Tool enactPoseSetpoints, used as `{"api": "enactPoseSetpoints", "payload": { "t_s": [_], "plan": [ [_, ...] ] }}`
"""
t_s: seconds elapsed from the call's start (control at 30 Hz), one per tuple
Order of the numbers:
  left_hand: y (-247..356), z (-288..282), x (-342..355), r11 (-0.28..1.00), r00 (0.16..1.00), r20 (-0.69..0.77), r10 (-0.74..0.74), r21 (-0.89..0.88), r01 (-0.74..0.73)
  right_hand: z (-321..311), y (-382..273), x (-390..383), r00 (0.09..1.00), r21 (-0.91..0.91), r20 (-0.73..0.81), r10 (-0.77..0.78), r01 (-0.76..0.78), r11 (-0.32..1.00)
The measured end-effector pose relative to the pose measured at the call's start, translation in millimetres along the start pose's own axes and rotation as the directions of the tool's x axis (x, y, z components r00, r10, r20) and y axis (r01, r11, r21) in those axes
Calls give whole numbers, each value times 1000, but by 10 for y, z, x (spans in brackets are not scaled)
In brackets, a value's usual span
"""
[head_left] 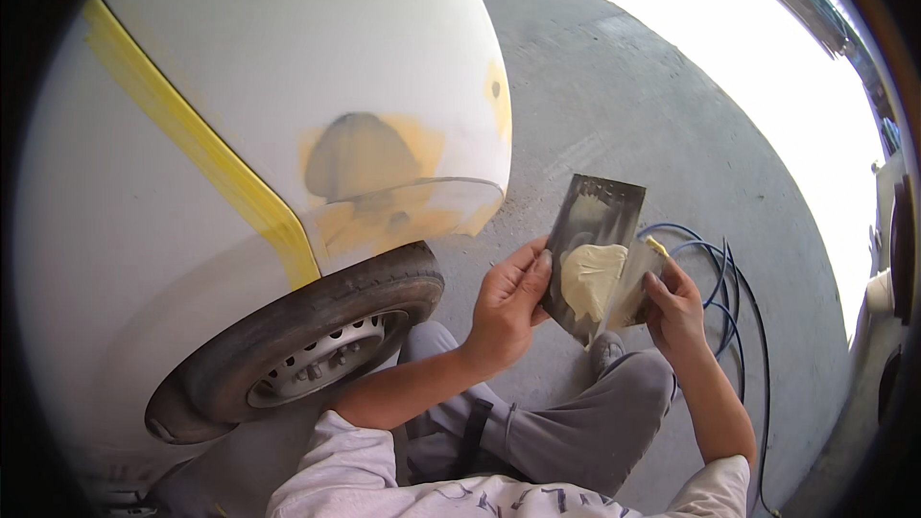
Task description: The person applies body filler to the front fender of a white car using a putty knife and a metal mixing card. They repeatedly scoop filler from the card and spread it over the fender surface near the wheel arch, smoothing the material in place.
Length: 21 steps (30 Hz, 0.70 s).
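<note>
In front of me, my left hand (514, 293) grips a dark rectangular board (609, 211) by its left edge, thumb on top. A mound of cream putty (583, 284) lies on the board, with a paler smear near its far end. My right hand (676, 307) is closed on a flat metal spreader (631, 293) with a yellow strip along one end; its blade lies against the board's right side, beside the putty. To the left stands a white vehicle body (182, 29) with yellow filler patches (432, 221), a grey sanded spot (360, 153) and a long yellow band (211, 153).
The vehicle's wheel (317, 364) is close at my lower left, beside my crossed legs (566, 422) on the grey concrete floor (672, 134). Blue and black hoses (729, 288) lie coiled to my right. A bright sunlit area (777, 58) and dark objects line the far right rim.
</note>
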<state>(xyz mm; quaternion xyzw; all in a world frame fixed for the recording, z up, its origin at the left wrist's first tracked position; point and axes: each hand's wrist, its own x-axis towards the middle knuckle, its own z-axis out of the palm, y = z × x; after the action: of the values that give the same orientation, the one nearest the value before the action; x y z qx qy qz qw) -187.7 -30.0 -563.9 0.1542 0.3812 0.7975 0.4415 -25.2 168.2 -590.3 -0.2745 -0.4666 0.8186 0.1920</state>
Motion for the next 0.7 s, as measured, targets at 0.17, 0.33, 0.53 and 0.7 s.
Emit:
{"api": "enactPoseSetpoints", "payload": {
  "t_s": [0.17,0.33,0.53,0.7],
  "plan": [
    [504,68,-331,954,993,100,62,285,-89,220,-531,-676,834,-502,193,-516,536,679],
    [673,215,-482,952,992,122,40,296,-75,760,-774,-995,460,-570,752,-472,814,-114],
    [561,32,-557,888,985,149,81,438,-140,939,-632,-1158,536,-560,829,-160,789,-253],
    [424,-432,-654,883,999,-43,5,469,16,610,-677,-935,844,-608,402,-356,537,585]
  ]
}}
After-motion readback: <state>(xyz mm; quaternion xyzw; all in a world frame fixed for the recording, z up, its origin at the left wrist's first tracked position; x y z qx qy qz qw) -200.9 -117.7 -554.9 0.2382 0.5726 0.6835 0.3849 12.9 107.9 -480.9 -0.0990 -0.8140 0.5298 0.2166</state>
